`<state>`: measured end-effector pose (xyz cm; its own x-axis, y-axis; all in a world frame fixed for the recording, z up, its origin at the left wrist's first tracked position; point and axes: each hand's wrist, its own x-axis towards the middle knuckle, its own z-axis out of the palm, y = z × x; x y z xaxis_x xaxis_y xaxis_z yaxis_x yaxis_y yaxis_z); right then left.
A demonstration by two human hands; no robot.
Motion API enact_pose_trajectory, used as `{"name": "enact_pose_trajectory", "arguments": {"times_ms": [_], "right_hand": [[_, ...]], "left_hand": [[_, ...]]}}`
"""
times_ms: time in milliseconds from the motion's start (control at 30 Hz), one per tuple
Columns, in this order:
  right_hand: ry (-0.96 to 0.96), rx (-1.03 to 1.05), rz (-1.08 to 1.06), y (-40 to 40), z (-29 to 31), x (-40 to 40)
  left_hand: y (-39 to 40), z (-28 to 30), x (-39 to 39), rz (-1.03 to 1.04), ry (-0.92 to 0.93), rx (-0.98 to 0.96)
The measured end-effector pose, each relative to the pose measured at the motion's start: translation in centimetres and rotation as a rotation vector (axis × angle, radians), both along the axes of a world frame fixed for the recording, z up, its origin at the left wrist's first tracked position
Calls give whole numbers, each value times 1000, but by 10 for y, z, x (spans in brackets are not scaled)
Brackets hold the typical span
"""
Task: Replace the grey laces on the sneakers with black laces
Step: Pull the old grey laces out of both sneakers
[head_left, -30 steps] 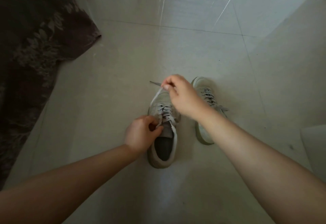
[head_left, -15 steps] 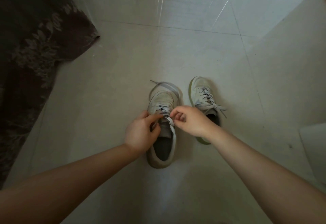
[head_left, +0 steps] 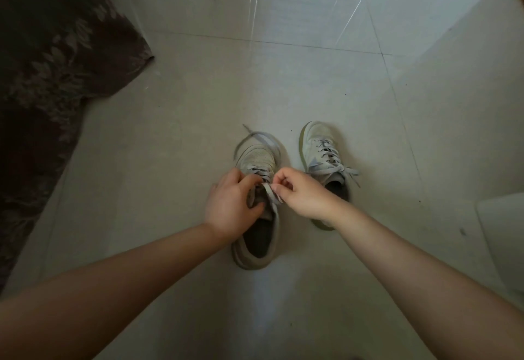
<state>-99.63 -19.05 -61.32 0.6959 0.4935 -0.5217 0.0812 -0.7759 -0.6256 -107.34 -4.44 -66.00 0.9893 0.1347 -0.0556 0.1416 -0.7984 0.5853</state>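
Two pale sneakers stand side by side on the tiled floor, toes pointing away from me. The left sneaker is partly unlaced; its loose grey lace loops over the toe onto the floor. My left hand grips the tongue and eyelet area of this shoe. My right hand pinches a grey lace strand beside the eyelets. The right sneaker remains fully laced in grey, its ends tied and trailing to the right. No black laces are visible.
A dark floral-patterned fabric covers the floor at the left. A pale object's edge juts in at the right. Grey floor tiles stretch beyond the shoes.
My right hand dropped from above the toe, where it held the lace end high, down to the eyelets. The freed lace now lies looped over the toe.
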Motion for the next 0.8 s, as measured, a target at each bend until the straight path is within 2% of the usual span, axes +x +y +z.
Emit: {"name": "enact_pose_trajectory", "arguments": {"times_ms": [133, 200, 400, 533, 667, 800], "right_hand": [[183, 182, -123, 6, 13, 4], [231, 183, -91, 8, 16, 5], [14, -160, 125, -6, 9, 15], [-41, -149, 135, -6, 6, 11], [-76, -97, -31, -5, 4, 14], [-274, 62, -340, -6, -1, 26]], "left_hand": [[-4, 0, 7, 22, 4, 3], [-3, 1, 12, 48, -1, -104], [5, 14, 26, 325, 24, -655], [11, 18, 28, 483, 48, -822], [19, 18, 29, 560, 97, -865], [26, 16, 27, 660, 165, -872]]}}
